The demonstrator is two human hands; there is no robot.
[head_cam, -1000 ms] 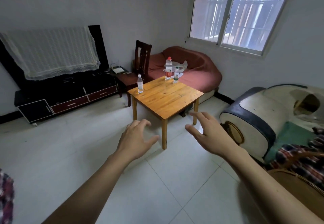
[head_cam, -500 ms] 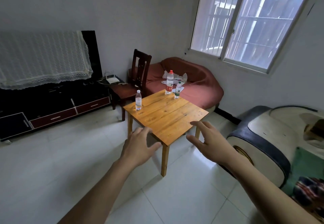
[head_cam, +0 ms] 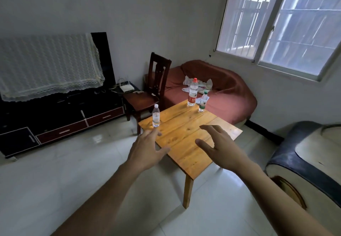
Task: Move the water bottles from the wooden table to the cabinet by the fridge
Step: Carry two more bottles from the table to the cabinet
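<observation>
Three water bottles stand upright on the low wooden table (head_cam: 186,136). A small clear bottle with a white cap (head_cam: 156,115) is at the table's left corner. A taller bottle with a red cap and red label (head_cam: 192,92) and a small green-capped bottle (head_cam: 203,101) stand at the far corner. My left hand (head_cam: 147,149) reaches out with spread fingers, its fingertips just short of the clear bottle, holding nothing. My right hand (head_cam: 221,145) hovers over the table's middle, fingers spread and empty. No fridge or cabinet by it is in view.
A dark wooden chair (head_cam: 153,91) stands behind the table's left corner. A red-covered sofa (head_cam: 225,95) lies behind the table under the window. A black TV stand (head_cam: 60,119) runs along the left wall. A cream and dark armchair (head_cam: 310,162) sits at right. White tiled floor surrounds the table.
I have come closer to the table. Both hands have moved forward, the left toward the white-capped bottle, the right over the tabletop.
</observation>
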